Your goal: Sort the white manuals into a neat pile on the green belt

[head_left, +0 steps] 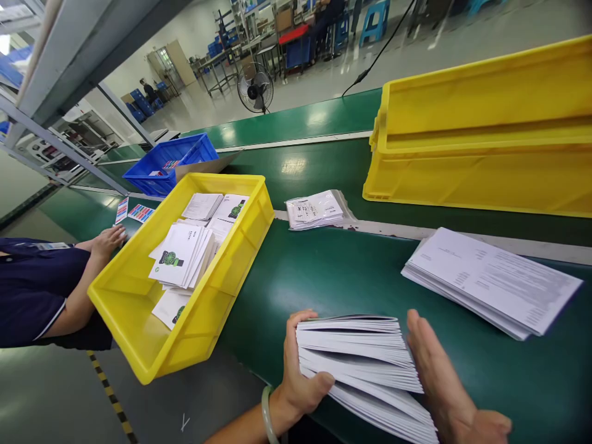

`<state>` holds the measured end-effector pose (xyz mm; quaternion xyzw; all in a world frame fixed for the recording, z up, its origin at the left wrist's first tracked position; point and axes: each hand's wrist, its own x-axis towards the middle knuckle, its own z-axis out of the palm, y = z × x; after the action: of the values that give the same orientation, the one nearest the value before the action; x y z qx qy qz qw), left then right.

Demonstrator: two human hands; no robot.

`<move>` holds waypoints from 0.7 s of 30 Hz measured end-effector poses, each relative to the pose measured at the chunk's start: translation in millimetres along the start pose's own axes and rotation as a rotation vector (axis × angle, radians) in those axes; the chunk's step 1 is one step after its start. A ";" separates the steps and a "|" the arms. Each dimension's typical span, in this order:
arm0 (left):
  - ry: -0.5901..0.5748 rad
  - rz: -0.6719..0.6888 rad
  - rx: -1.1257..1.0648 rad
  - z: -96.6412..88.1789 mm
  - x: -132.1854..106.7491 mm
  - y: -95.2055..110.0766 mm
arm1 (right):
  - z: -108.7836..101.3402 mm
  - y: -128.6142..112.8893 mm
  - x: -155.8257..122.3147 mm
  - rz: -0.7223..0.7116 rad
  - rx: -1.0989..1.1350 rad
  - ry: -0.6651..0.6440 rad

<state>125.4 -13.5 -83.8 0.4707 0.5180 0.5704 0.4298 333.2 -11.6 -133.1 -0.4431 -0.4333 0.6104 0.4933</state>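
A thick stack of white folded leaflets (pixel 365 364) stands on edge on the green table near me. My left hand (pixel 298 370) grips its left side, thumb over the near edge. My right hand (pixel 444 382) lies flat against the stack's right side, fingers stretched out together. A pale bangle circles my left wrist.
A yellow bin (pixel 139 320) of printed booklets with a green fan logo sits to the left, overhanging the table edge. Flat white sheets (pixel 490 280) lie at right, a bagged bundle (pixel 317 209) behind, stacked yellow crates (pixel 481 129) at the back. A co-worker's arm (pixel 83 271) reaches beside the bin.
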 end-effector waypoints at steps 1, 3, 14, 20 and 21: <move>-0.012 -0.011 -0.013 0.1 0.1 -0.1 | 0.1 -0.6 1.5 -0.007 -0.011 0.015; -0.018 -0.029 -0.048 0.2 0.2 -0.1 | 6.4 -7.7 4.7 -0.009 -0.037 -0.003; 0.039 -0.022 -0.057 2.4 -2.3 0.9 | 22.3 -42.8 12.8 0.030 -0.014 -0.202; 0.109 0.011 0.032 3.3 -3.3 -5.0 | 25.3 -25.3 -10.7 -0.069 -0.013 -0.090; 0.111 0.023 0.039 3.2 -3.0 -5.9 | 26.7 -18.9 -15.1 -0.089 -0.041 -0.052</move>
<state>129.2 -15.3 -89.8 0.4524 0.5466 0.5904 0.3846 313.2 -26.4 -107.0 -0.4174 -0.4777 0.5900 0.4995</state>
